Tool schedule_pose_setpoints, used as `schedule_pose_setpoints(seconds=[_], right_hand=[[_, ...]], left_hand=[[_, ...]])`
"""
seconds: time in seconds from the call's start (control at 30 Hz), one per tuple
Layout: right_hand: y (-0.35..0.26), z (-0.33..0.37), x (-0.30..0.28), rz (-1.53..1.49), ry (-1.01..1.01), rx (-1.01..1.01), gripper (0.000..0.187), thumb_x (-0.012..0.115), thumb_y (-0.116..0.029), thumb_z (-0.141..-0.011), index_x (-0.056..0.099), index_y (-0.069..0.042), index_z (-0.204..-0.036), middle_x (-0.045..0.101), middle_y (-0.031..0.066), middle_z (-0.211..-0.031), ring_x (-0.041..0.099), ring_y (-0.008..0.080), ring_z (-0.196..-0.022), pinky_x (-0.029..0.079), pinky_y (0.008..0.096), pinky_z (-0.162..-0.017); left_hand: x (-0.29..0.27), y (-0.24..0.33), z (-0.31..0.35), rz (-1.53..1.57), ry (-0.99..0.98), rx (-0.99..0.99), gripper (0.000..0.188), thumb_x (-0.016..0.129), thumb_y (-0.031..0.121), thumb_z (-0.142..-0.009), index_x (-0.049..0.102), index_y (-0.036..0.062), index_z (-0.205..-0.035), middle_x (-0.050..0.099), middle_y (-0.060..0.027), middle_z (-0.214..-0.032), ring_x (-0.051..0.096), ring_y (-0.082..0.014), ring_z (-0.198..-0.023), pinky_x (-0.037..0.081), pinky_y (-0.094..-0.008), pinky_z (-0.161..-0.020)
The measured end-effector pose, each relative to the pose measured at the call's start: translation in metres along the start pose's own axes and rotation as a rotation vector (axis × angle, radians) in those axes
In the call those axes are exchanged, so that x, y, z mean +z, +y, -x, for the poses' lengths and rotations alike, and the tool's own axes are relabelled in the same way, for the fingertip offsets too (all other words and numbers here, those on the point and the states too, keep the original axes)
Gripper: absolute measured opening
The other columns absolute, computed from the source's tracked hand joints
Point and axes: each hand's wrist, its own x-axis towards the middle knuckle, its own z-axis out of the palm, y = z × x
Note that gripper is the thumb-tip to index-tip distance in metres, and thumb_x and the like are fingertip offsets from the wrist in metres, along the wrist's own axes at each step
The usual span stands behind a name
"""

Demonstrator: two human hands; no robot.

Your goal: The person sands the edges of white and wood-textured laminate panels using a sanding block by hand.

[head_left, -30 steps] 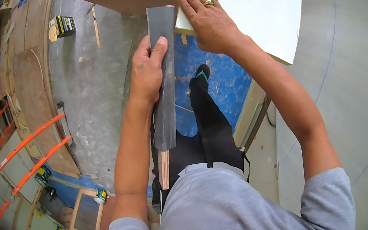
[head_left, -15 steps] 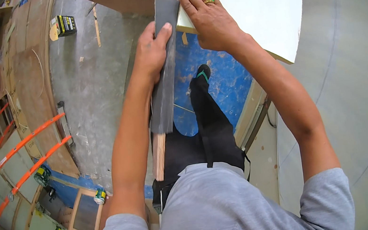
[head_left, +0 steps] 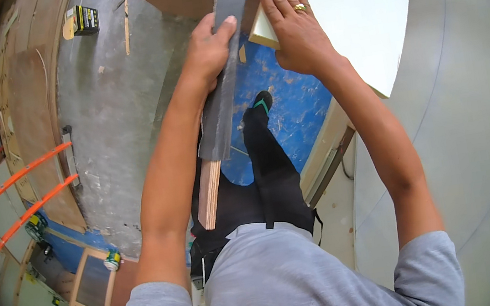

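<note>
Wooden bar (head_left: 210, 196): wrapped in grey sheet (head_left: 222, 121), beside a corner of the white panel (head_left: 354, 16); contact unclear.
Left hand (head_left: 207, 51): closed around the wrapped bar; should hold the sheet taut.
Right hand (head_left: 302, 37): fingers extended, laid on the panel, gripping nothing; even pressure should limit shifting.

It's bright and even in here, the light's source out of sight. The white panel (head_left: 358, 22) glares almost blank, the grey floor (head_left: 105, 110) gives back a dull sheen, and the black trousers (head_left: 268, 156) swallow detail. Near the dark round rim, orange bars (head_left: 36, 212) bow and edges soften.
</note>
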Motion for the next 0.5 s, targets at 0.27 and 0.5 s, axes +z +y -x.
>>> schedule_pose_setpoints(seconds=[0.27,0.5], right_hand=[[0.003,0.005,-0.007,-0.028,-0.025,0.019,0.118,0.072,0.002,-0.065,0.015,-0.001,-0.168,0.009,0.017,-0.178,0.005,0.0349,-0.165,0.007,0.0482,-0.136],[0.009,0.003,-0.005,-0.05,-0.027,-0.04,0.12,0.07,-0.001,-0.065,0.011,-0.002,-0.169,0.01,0.0205,-0.177,0.003,0.0385,-0.164,0.006,0.0512,-0.135]], left_hand=[[-0.072,-0.058,0.028,0.042,0.003,0.153,0.045,0.071,0.025,-0.104,0.058,0.0067,-0.143,0.062,-0.0008,-0.097,0.061,-0.0112,-0.085,0.054,-0.0281,-0.079],[-0.051,-0.072,0.003,0.182,-0.235,0.497,0.05,0.083,0.02,-0.092,0.068,-0.0011,-0.135,0.06,-0.0021,-0.109,0.055,-0.0139,-0.104,0.043,-0.0277,-0.094]])
